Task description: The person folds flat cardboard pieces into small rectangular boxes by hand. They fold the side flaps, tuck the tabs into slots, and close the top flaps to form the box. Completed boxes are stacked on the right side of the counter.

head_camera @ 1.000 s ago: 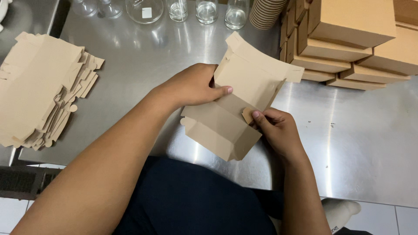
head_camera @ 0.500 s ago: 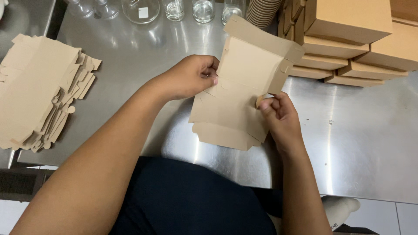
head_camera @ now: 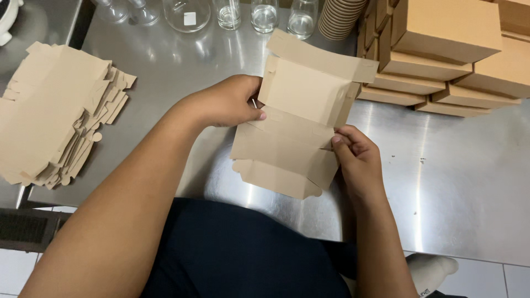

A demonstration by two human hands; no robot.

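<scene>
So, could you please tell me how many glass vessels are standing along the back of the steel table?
6 show, all cut off by the top edge: two at the far left, a round flask, then three narrower ones. More may stand out of view.

To my right the steel desk (head_camera: 452,182) lies bare, so my right hand (head_camera: 358,160) can sweep out that way unhindered. Beyond it, stacked brown cardboard boxes (head_camera: 441,49) wall off the far right corner. Straight ahead, a row of glass jars (head_camera: 264,14) and a stack of paper cups (head_camera: 338,19) block the back edge. On my left, a pile of flat box blanks (head_camera: 52,113) fills the desk's end; a bare strip runs between it and my left hand (head_camera: 226,102).
</scene>
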